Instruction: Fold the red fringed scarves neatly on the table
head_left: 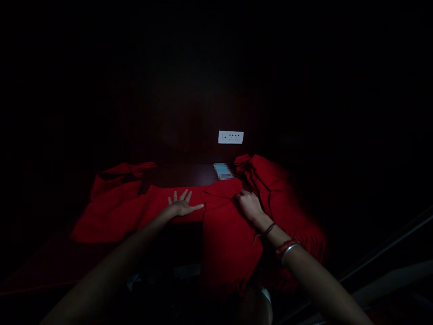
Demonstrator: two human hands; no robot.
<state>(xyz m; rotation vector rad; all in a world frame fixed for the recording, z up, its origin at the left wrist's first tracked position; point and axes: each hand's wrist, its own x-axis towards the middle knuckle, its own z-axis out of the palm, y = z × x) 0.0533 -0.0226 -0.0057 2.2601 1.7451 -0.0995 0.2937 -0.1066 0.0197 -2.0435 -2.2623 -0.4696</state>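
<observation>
Little light reaches the table (pixel 182 174); left hand (pixel 181 206) splayed, right hand (pixel 250 206) pinching red cloth (pixel 232 239).

White socket panel (pixel 231 137) on a dim wall (pixel 182 122)

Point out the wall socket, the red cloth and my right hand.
Wall socket (pixel 231 137): head view, middle of its white face plate.
Red cloth (pixel 230 239): head view, the part hanging toward the camera.
Right hand (pixel 249 205): head view, back of the hand.

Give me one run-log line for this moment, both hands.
left hand: open, spread over red cloth | right hand: curled at cloth, grip unclear | white socket plate: beyond cloth
</observation>
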